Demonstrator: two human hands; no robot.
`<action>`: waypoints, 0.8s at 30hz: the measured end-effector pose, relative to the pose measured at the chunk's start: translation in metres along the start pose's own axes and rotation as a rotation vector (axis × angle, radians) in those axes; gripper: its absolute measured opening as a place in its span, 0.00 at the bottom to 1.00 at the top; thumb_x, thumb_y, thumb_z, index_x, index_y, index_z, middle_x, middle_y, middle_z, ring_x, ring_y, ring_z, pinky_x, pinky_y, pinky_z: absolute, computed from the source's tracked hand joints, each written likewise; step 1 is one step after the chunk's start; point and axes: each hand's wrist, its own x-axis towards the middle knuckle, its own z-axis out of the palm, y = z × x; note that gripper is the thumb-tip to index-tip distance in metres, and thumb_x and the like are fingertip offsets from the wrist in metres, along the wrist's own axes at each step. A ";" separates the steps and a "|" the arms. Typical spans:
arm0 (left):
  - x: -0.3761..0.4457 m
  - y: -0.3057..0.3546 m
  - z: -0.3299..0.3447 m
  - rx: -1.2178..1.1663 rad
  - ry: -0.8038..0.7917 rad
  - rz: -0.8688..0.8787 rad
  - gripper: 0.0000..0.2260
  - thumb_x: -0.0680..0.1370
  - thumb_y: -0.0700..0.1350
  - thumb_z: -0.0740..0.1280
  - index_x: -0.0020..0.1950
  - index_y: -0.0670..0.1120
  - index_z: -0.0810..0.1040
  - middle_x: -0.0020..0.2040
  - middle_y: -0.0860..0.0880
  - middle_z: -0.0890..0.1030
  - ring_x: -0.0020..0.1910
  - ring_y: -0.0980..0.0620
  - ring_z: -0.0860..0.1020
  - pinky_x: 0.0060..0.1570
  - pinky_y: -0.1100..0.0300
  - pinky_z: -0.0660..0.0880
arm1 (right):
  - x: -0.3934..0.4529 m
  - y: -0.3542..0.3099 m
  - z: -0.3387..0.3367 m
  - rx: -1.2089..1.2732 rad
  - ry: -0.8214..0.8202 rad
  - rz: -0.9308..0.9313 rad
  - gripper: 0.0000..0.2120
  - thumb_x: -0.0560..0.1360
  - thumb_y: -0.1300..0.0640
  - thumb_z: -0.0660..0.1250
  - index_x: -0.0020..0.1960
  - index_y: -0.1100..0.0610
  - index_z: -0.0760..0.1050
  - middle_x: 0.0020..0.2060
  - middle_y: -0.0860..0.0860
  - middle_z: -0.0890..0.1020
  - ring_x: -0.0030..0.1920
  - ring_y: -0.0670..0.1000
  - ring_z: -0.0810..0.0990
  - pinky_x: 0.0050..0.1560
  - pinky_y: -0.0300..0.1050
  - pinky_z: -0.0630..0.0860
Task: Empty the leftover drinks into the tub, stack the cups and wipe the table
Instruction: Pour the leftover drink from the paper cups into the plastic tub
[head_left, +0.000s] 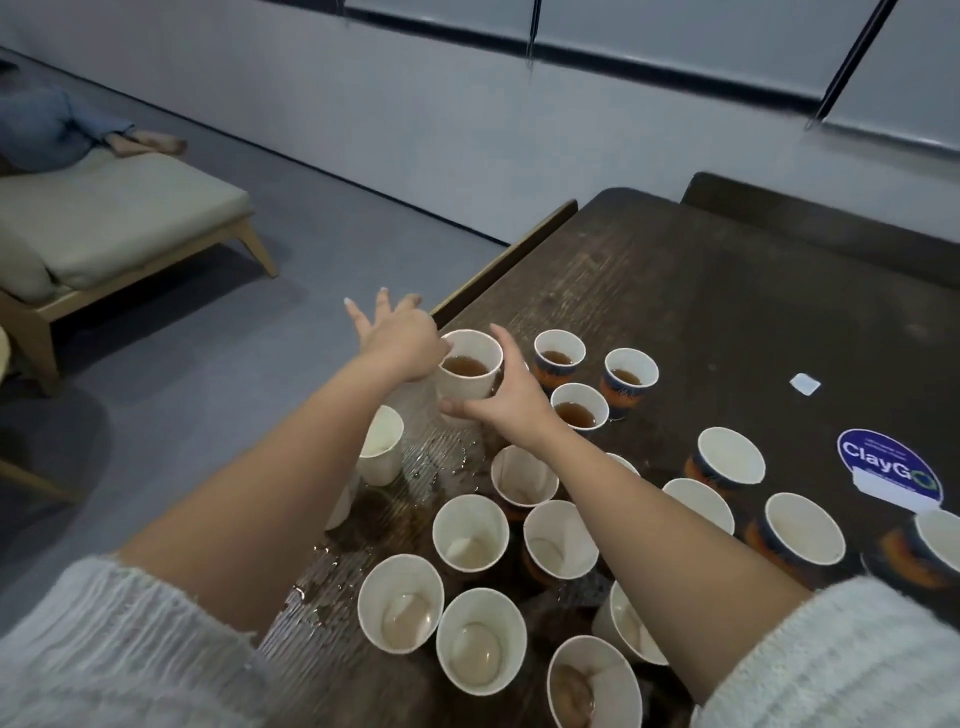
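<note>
1. Far out beyond the left fingertips, across the grey floor, a padded lounge chair (119, 218) stands by the wall with a person's sleeve and hand (148, 141) resting on its cushion
2. The left hand (400, 338) reaches out over the table's left edge; its fingers (358, 314) are straight and spread, pointing away over the floor, and its thumb side lies against the left rim of a white cup (467, 371), though whether the thumb hooks the rim cannot be told
3. Below the left wrist, near the table edge, stands a pale empty cup (382, 447), and a puddle of spilled liquid (441, 457) glistens on the wood between that cup and the hands
4. The white cup sits between the 2 hands, upright, holding brown drink; it is blurred
5. The right hand (501, 400) holds this cup from the right, thumb curled under the near wall and fingers (506, 343) wrapped up its far side to the rim
6. Just right of the right fingers stand 3 dark printed cups (558, 356) with brown drink in them, close together
7. Under and beside both forearms a cluster of emptied cups (470, 530) stands upright on the dark wooden table (727, 322), some with a pale film at the bottom
8. Well right of the right hand a small white square (804, 384) lies on the wood, and nearer the viewer a round blue ClayGo sticker (888, 467) is stuck to the tabletop
</note>
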 end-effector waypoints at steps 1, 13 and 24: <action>-0.003 0.007 -0.011 -0.011 0.008 0.008 0.19 0.81 0.56 0.58 0.65 0.47 0.78 0.78 0.51 0.56 0.78 0.43 0.44 0.70 0.33 0.37 | -0.004 -0.003 -0.004 0.059 0.038 -0.025 0.51 0.62 0.54 0.82 0.76 0.50 0.55 0.59 0.43 0.75 0.62 0.45 0.74 0.60 0.39 0.70; -0.094 0.206 -0.069 -0.099 0.072 0.404 0.16 0.80 0.53 0.62 0.59 0.46 0.82 0.78 0.50 0.59 0.78 0.47 0.46 0.69 0.34 0.37 | -0.125 -0.006 -0.148 0.120 0.621 -0.175 0.40 0.61 0.57 0.83 0.64 0.44 0.63 0.52 0.38 0.76 0.54 0.40 0.77 0.52 0.34 0.73; -0.247 0.463 -0.006 -0.822 -0.147 0.816 0.25 0.80 0.60 0.58 0.46 0.39 0.81 0.44 0.46 0.79 0.46 0.49 0.77 0.51 0.51 0.73 | -0.388 0.044 -0.364 -0.056 1.101 -0.096 0.35 0.62 0.62 0.81 0.61 0.49 0.65 0.49 0.39 0.76 0.49 0.36 0.77 0.46 0.27 0.71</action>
